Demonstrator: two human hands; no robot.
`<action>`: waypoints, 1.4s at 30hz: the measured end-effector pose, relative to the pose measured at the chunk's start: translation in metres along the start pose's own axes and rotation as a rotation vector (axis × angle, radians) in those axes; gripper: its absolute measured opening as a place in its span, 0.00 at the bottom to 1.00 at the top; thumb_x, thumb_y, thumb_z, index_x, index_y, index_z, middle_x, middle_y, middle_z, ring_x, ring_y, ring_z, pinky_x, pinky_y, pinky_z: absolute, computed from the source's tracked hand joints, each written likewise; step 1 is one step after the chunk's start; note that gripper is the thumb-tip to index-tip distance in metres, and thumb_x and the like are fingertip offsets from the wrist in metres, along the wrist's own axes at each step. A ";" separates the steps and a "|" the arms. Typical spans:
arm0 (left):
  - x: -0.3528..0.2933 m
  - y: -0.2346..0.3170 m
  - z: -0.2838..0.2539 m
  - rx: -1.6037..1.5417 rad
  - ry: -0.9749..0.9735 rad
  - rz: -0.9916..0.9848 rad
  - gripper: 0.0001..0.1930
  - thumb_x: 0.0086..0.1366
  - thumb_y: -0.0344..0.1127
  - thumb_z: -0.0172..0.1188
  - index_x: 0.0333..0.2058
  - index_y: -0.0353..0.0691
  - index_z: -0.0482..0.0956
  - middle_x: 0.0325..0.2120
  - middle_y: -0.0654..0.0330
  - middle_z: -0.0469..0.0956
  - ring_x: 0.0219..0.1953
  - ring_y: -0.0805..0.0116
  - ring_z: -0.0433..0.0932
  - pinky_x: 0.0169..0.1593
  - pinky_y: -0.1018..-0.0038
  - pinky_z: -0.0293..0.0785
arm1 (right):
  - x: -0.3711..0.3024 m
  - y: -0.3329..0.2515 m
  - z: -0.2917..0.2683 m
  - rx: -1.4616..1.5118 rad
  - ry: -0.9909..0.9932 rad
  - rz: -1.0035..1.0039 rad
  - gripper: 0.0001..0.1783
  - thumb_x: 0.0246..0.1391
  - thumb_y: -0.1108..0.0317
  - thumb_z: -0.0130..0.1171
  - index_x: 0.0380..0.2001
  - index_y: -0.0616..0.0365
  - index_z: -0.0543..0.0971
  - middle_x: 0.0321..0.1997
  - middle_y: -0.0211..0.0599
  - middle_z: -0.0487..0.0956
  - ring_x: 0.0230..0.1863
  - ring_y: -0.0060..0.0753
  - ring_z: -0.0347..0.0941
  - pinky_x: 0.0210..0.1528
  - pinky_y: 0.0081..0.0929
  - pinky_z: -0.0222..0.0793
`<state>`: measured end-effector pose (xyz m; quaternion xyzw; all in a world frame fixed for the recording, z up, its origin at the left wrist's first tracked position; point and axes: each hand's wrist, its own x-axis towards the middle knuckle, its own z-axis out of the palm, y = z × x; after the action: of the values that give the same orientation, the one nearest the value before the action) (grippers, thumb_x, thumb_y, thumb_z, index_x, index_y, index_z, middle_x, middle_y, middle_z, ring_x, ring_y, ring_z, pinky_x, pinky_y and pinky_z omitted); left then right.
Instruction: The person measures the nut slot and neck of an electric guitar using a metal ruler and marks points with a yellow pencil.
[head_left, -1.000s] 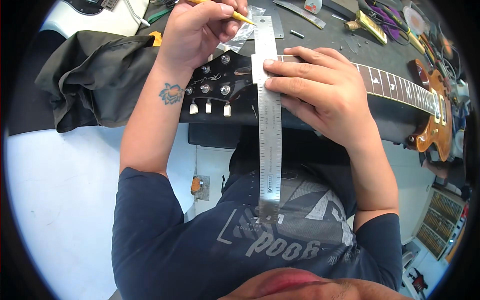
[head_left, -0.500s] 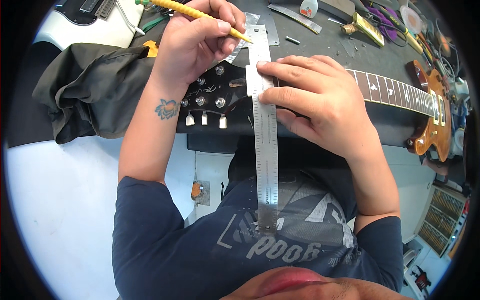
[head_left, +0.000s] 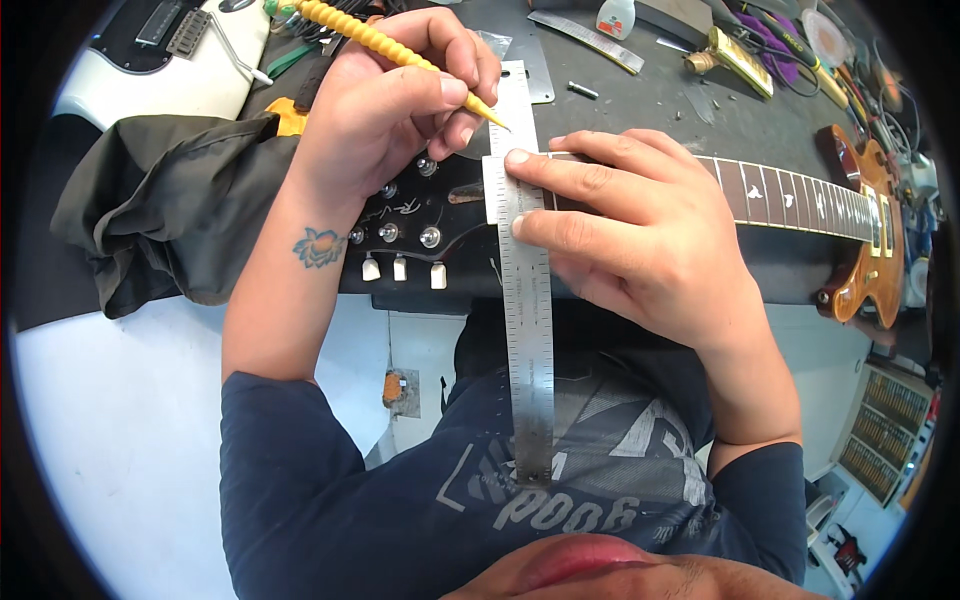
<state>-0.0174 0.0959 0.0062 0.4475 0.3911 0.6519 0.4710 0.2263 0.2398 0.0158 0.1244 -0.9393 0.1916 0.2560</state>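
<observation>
My left hand (head_left: 410, 105) is closed round a slim yellow pointed tool (head_left: 370, 42) with a ribbed barrel. Its tip hovers at or just above the upper part of a steel ruler (head_left: 530, 330); I cannot tell whether they touch. The ruler lies across a guitar neck near its black headstock (head_left: 385, 252) and sticks out toward my body. On the ruler, the index and middle fingertips of my right hand (head_left: 640, 225) press down, the thumb tucked below near the neck. A small white piece (head_left: 490, 190) shows beside the ruler, partly covered by it.
The guitar's amber body (head_left: 868, 270) is at the right, its fretboard (head_left: 790, 198) running toward my hands. A dark cloth (head_left: 180, 200) lies left of the headstock, with a white guitar body (head_left: 150, 75) behind it. Bottles, a yellow-labelled container (head_left: 738, 62) and cables crowd the back right.
The yellow tool's tip has come down along the ruler, closer to my right fingertips. The headstock and both hands sit slightly lower in the picture. Both grips stay the same.
</observation>
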 end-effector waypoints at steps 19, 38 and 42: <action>0.008 -0.003 -0.008 -0.163 -0.016 -0.146 0.05 0.69 0.29 0.57 0.39 0.33 0.77 0.39 0.50 0.78 0.30 0.75 0.77 0.31 0.83 0.73 | 0.001 -0.015 0.009 -0.160 0.114 0.097 0.10 0.50 0.71 0.69 0.38 0.50 0.85 0.52 0.22 0.88 0.54 0.33 0.83 0.56 0.37 0.75; -0.003 0.005 0.003 -0.155 -0.117 -0.145 0.06 0.67 0.26 0.60 0.41 0.34 0.74 0.40 0.46 0.78 0.28 0.68 0.80 0.27 0.80 0.77 | 0.004 -0.021 0.006 -0.035 0.117 0.176 0.14 0.37 0.72 0.75 0.33 0.49 0.88 0.45 0.25 0.91 0.49 0.43 0.85 0.49 0.40 0.81; -0.004 -0.004 -0.002 -0.131 -0.149 -0.105 0.06 0.69 0.26 0.59 0.42 0.33 0.74 0.41 0.45 0.78 0.29 0.68 0.80 0.26 0.79 0.76 | 0.001 -0.019 0.006 0.005 0.093 0.210 0.14 0.37 0.72 0.75 0.32 0.48 0.88 0.46 0.25 0.91 0.49 0.43 0.85 0.49 0.40 0.81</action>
<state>-0.0179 0.0933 0.0016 0.4419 0.3347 0.6153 0.5605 0.2293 0.2198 0.0169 0.0170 -0.9338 0.2254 0.2773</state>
